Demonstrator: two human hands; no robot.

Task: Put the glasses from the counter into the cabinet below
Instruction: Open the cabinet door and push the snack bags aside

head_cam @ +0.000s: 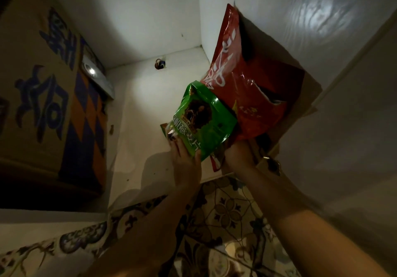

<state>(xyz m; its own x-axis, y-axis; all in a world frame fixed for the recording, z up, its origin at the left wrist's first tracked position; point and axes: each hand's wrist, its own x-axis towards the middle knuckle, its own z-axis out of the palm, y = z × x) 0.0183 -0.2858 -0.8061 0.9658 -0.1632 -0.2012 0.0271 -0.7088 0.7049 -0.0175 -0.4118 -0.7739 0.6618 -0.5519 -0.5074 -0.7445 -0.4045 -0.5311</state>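
Note:
I look into a white cabinet point(150, 104) with both arms reaching in. My left hand point(184, 154) grips the lower edge of a green food bag point(204, 122). My right hand point(238, 154) holds the bottom of a red bag point(247, 79) and the open cardboard box point(300, 87) it leans in, against the cabinet's right wall. The two bags overlap, the green one in front. No glasses are in view.
A large cardboard box point(43, 83) with blue lettering and orange-blue diamonds fills the cabinet's left side. A small hole with wires point(160, 64) sits at the back of the cabinet floor. Patterned floor tiles point(225, 223) lie below the cabinet edge.

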